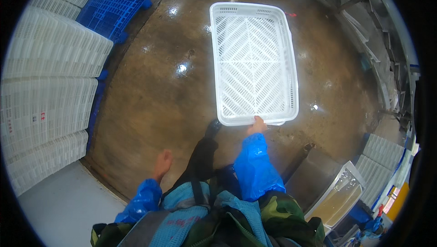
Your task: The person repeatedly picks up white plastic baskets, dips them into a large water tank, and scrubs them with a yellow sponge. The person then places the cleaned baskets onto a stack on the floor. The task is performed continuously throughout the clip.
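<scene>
A shallow white plastic crate [252, 60] with slotted sides and floor lies in front of me, its open top facing up. Part of another white rim shows beneath its near right corner, so at least one more crate seems to be under it. My right hand [258, 125], below a blue plastic sleeve, grips the near rim with the thumb over the edge. My left hand [164, 161] hangs low beside my leg, away from the crate. Its fingers look loosely curled, with nothing in them.
Tall stacks of white crates [50, 106] stand at the left, with a blue pallet [111, 12] behind. The brown floor [150, 87] is wet and shiny. Metal racking [368, 42] lines the right. A tub of yellowish liquid [337, 197] and more stacked crates [380, 160] are at the near right.
</scene>
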The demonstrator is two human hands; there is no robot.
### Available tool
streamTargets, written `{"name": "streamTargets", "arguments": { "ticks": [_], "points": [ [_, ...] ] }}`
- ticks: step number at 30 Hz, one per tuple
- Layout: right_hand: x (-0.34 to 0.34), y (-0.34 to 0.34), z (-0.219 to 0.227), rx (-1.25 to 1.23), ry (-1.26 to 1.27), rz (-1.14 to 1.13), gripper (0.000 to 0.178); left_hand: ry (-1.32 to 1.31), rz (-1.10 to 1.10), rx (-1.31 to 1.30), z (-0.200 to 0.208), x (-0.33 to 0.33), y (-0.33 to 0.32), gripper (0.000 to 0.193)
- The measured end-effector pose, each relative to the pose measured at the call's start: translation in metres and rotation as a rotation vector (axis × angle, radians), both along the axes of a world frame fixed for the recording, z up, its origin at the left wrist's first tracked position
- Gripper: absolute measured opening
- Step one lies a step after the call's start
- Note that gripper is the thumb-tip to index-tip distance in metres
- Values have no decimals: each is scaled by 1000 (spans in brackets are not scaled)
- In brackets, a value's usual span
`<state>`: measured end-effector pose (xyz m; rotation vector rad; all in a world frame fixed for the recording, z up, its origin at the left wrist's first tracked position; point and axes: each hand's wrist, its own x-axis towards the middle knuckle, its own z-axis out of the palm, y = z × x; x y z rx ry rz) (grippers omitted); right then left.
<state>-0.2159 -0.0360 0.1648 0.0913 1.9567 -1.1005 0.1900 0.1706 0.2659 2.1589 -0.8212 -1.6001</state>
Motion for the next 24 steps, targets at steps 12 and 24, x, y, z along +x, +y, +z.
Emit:
{"name": "streamTargets", "arguments": {
  "ticks": [12, 24],
  "points": [
    [-5, 9, 27, 57, -75, -159, 48, -11, -280, -438, -71, -216, -219, 46],
    [7, 20, 31, 112, -108, -122, 50, -192, -349, -298, -44, -208, -229, 30]
  ]
}}
